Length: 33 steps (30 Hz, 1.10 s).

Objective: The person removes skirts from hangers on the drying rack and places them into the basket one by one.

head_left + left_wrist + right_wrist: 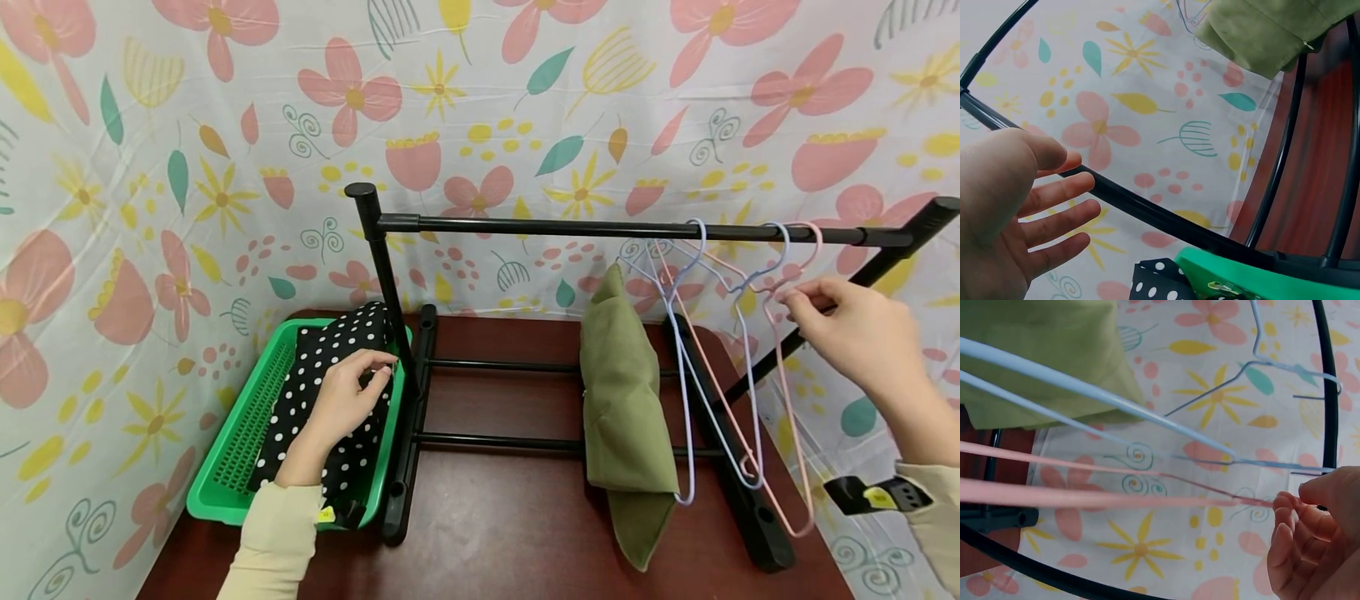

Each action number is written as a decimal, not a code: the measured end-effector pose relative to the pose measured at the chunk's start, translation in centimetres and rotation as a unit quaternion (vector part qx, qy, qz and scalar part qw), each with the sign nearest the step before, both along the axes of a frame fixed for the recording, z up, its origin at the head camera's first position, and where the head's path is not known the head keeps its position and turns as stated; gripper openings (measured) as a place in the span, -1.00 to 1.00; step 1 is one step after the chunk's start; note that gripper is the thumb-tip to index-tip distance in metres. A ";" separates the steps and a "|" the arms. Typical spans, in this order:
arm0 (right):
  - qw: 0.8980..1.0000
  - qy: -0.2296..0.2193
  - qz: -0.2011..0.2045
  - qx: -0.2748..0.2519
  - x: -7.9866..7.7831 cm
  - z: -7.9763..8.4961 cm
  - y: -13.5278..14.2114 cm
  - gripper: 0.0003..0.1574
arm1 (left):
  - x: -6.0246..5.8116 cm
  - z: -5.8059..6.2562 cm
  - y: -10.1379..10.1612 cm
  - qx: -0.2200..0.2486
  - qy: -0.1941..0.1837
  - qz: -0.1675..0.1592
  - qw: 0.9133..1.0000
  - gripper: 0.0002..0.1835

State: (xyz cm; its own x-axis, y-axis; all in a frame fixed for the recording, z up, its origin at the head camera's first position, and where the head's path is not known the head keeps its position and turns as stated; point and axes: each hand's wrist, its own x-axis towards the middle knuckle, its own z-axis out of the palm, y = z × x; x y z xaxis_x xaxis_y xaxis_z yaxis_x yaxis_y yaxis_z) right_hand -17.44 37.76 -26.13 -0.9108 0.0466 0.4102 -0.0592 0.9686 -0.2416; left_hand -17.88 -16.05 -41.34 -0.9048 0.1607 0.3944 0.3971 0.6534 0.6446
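Note:
My right hand [862,329] pinches a pink hanger [791,417] at its neck, just under the hook, between thumb and index finger; the right wrist view shows the pinch on the pink hanger [1191,501]. The hook is over the black rail [555,227]. Left of it hang a light-blue hanger [747,358] and another blue hanger [684,417], beside a draped olive-green cloth [626,400]. My left hand [348,396] hovers over a black polka-dot cloth [300,400], fingers loosely bent and holding nothing in the left wrist view.
The polka-dot cloth lies in a green plastic basket [217,492] at the left, against the rack's left post [386,283]. Lower crossbars [502,442] span the rack's feet on a brown tabletop [510,508]. A flower-patterned sheet [480,100] hangs behind.

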 end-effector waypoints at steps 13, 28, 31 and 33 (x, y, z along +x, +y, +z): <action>0.997 0.038 0.059 -0.024 0.2 -0.4 -3.3 -0.70 | -0.3 -0.1 0.7 0.035 0.008 0.006 0.999 -0.83; 0.994 -0.040 0.101 0.019 -1.1 -0.5 -6.8 -0.58 | -0.7 -0.6 1.9 0.037 -0.005 -0.011 0.999 -0.82; 0.993 -0.072 0.096 0.012 -1.3 -0.5 -7.4 -0.51 | -0.8 -0.7 2.2 0.038 -0.009 -0.018 0.999 -0.82; 0.991 -0.085 0.099 0.010 -1.5 -0.5 -7.7 -0.47 | -0.8 -0.8 2.3 0.040 -0.013 -0.020 0.999 -0.81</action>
State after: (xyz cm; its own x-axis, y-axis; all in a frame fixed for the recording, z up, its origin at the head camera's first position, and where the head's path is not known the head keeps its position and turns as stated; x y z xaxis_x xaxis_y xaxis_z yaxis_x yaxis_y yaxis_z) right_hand -18.96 30.09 -26.58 -0.9573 -0.1457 0.2497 -0.2082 0.9467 -0.2458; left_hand -18.73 -13.70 -42.11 -0.9084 0.1658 0.3838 0.4042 0.5832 0.7046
